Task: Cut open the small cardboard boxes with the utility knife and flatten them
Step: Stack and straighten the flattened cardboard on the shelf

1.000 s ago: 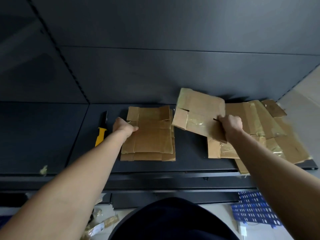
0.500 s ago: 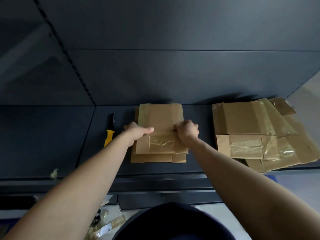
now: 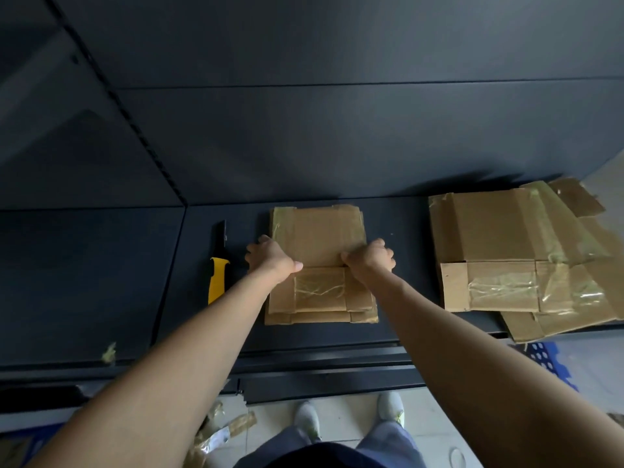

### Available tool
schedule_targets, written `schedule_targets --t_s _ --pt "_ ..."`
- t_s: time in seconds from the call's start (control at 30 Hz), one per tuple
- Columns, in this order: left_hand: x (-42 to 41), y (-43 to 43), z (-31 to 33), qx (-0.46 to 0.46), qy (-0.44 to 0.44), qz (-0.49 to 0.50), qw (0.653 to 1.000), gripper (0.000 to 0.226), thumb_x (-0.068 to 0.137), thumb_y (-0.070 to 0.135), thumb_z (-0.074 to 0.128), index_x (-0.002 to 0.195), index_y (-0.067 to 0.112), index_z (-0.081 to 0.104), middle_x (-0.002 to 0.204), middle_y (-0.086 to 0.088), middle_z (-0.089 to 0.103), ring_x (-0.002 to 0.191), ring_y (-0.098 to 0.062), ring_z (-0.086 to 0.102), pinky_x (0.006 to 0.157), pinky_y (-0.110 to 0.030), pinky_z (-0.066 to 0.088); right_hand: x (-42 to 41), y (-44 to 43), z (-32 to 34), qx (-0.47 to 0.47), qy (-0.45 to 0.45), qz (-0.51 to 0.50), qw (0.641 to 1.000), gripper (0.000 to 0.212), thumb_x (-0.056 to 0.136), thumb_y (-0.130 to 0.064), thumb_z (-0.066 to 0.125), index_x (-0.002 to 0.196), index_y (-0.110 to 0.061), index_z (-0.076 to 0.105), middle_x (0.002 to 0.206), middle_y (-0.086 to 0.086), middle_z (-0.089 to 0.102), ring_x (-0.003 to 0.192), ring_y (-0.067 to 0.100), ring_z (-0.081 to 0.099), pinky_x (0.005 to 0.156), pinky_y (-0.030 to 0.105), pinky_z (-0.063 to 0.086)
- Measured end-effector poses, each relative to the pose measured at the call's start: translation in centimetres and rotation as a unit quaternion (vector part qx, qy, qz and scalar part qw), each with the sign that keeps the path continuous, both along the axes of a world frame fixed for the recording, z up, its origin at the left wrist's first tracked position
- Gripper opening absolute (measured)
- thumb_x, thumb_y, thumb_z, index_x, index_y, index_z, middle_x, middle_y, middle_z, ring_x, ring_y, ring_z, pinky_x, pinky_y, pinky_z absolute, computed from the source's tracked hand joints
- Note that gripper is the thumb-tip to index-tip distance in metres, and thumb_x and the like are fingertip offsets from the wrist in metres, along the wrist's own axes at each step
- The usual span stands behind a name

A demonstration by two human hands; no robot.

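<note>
Head view, looking down and forward. Nearest the camera are the person's two white shoes (image 3: 307,421) on a pale tiled floor, with crumpled scraps of clear packing tape (image 3: 221,430) lying to their left and a blue perforated plastic panel (image 3: 545,361) to their right. Beyond these runs the flat dark metal shelf (image 3: 101,282), which carries one small curl of tape (image 3: 108,352) near its front edge.

Both bare forearms reach out to the stack of flattened brown cardboard boxes (image 3: 320,236), which lies in the middle of the shelf with taped flaps facing up. The left hand (image 3: 270,259) holds the stack's left edge, fingers curled round the side and thumb laid across the top sheet. The right hand (image 3: 369,261) holds the right edge likewise, fingers curled tight and thumb on top.

The utility knife with a yellow handle and black blade housing (image 3: 217,275) lies on the shelf just left of the left hand, apart from it, its blade end pointing away from the person. A looser pile of larger flattened, tape-covered cardboard sheets (image 3: 499,258) rests at the shelf's right end, overhanging the front edge. Farthest back stands the dark metal back panel (image 3: 337,130).
</note>
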State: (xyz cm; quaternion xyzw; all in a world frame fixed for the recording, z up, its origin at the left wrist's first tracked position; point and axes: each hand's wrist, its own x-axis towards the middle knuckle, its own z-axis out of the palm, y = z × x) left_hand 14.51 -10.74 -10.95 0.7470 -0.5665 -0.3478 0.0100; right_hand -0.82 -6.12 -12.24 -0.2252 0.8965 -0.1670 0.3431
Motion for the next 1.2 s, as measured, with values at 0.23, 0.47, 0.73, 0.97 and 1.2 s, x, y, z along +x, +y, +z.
schedule_targets --t_s 0.23,0.47,0.73,0.97,1.2 --pt "0.7 -0.3 0.1 0.020 0.059 0.021 0.998 0.094 0.072 0.028 0.081 0.144 0.009 0.024 0.144 -0.018 0.034 0.130 -0.035 0.038 0.101 -0.046 0.042 -0.8 0.6 0.8 -0.042 -0.086 -0.025 0.995 0.057 0.075 -0.031 0.077 0.118 -0.004 0.051 0.115 0.014 0.060 0.103 0.031 0.060 0.088 0.043 0.053" --pt "1.3 0.8 0.2 0.037 0.161 0.085 0.982 0.082 0.070 0.022 0.084 0.135 0.000 0.038 0.138 -0.018 0.044 0.125 -0.033 0.045 0.096 -0.039 0.041 -1.4 1.7 1.1 -0.090 -0.187 -0.070 0.976 0.033 0.075 -0.012 0.076 0.102 0.002 0.062 0.098 0.017 0.068 0.086 0.030 0.068 0.078 0.045 0.058" --pt "-0.1 2.9 0.9 0.030 0.158 0.116 0.980 0.091 0.078 0.024 0.077 0.149 0.023 0.019 0.150 -0.013 0.017 0.133 -0.033 0.030 0.105 -0.048 0.034 -1.6 3.0 2.0 -0.100 -0.163 -0.024 0.981 0.055 0.085 -0.017 0.065 0.133 -0.008 0.039 0.127 0.015 0.051 0.109 0.029 0.054 0.094 0.044 0.049" --pt "-1.1 4.6 1.0 -0.032 0.226 0.156 0.961 0.092 0.077 0.037 0.076 0.145 0.010 0.021 0.146 -0.011 0.038 0.129 -0.031 0.042 0.103 -0.044 0.037 -3.2 3.7 3.3 -0.173 -0.160 0.038 0.971 0.050 0.083 -0.017 0.070 0.126 -0.007 0.046 0.114 0.010 0.060 0.095 0.025 0.059 0.084 0.038 0.053" --pt "-4.5 5.1 0.5 -0.047 0.169 0.151 0.973 0.079 0.082 0.035 0.072 0.140 0.003 0.029 0.141 -0.015 0.043 0.125 -0.032 0.047 0.096 -0.040 0.041 -7.9 5.8 4.8 -0.171 -0.004 0.091 0.981 0.043 0.092 -0.018 0.055 0.132 -0.004 0.046 0.125 0.015 0.057 0.111 0.030 0.055 0.078 0.030 0.044"
